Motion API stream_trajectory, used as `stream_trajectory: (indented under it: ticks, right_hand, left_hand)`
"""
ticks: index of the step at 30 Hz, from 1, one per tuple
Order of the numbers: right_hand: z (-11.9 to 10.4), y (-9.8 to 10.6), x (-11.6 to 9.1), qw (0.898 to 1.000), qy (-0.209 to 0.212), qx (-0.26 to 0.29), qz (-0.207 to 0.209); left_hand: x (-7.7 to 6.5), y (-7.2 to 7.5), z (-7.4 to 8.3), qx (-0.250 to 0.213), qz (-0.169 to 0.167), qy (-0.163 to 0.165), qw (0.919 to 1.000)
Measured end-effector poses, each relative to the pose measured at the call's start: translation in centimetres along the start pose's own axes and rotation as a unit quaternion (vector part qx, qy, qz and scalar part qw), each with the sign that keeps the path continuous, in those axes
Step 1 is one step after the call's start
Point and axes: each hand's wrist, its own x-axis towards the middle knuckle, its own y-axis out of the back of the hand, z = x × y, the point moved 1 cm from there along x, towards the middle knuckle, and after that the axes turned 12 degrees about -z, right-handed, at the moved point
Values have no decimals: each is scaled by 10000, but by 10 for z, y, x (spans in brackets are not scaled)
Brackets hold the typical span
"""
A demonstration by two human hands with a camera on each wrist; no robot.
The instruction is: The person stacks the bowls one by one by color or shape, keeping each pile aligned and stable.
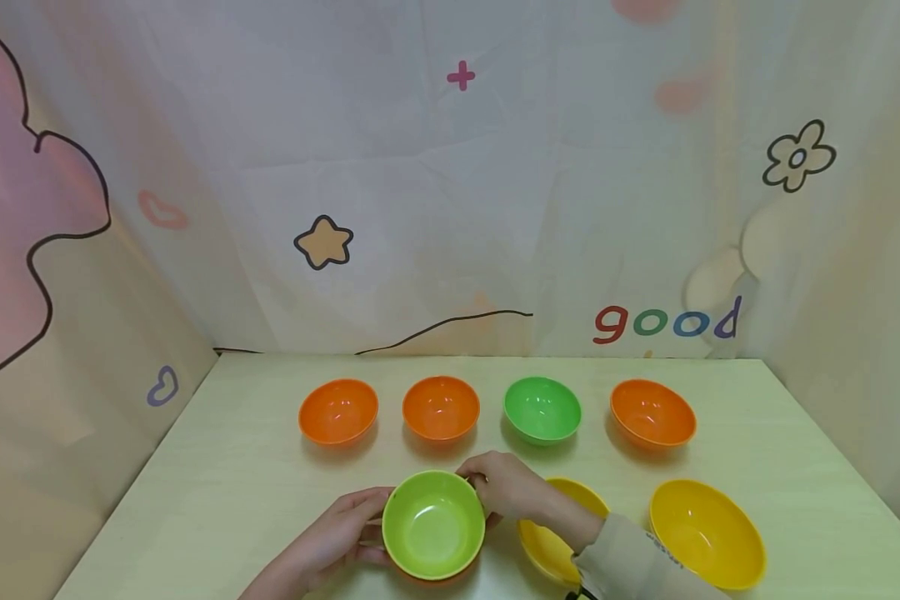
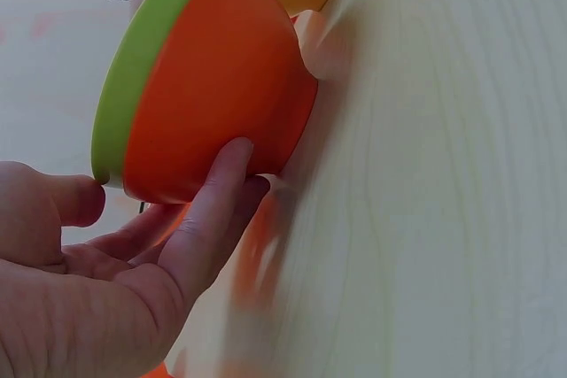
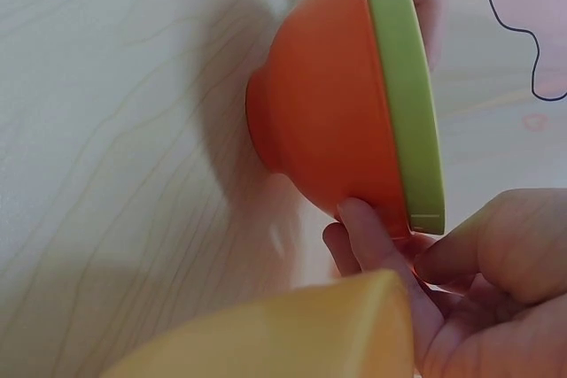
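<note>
- Head view: From my remote station I saw a lime bowl between the fingers of the left hand and right hand; two yellow bowls sat right of the fingers, three orange bowls and a green bowl beyond them.
- Left wrist view: I saw left thumb and fingers gripping the lime bowl and the lower bowl, orange, nested beneath it.
- Right wrist view: I watched right thumb and fingers pinch the nested pair opposite, one yellow bowl just beside them.
</note>
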Motion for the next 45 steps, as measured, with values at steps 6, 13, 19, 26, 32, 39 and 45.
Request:
stream_trajectory:
  ticks: [6, 13, 19, 26, 32, 39, 45]
  right_hand:
    - [0, 0, 0, 10000, -27, 30, 1]
    - [-1, 1, -2, 9999, 107, -56, 62]
    - [-6, 5, -6, 9990, 399, -49, 207]
    - [-9, 9, -11, 9951, 673, -452, 571]
    - [-5, 12, -13, 9838, 997, -1053, 1057]
    - [-3, 18, -24, 9653, 1115, -1574, 1760]
    - [5, 28, -36, 9600, 947, -1446, 2201]
  left_hand:
    - [1, 0, 0, 17, 11, 10, 10000]
    - [1, 0, 0, 13, 33, 55, 10000]
    - [-1, 0, 3, -21, -30, 51, 10000]
    - [-1, 0, 3, -33, -26, 28, 10000]
    - [-1, 0, 3, -7, -3, 66, 10000]
    - [-1, 0, 2, -40, -43, 30, 10000]
    - [-2, 0, 2, -36, -83, 12, 10000]
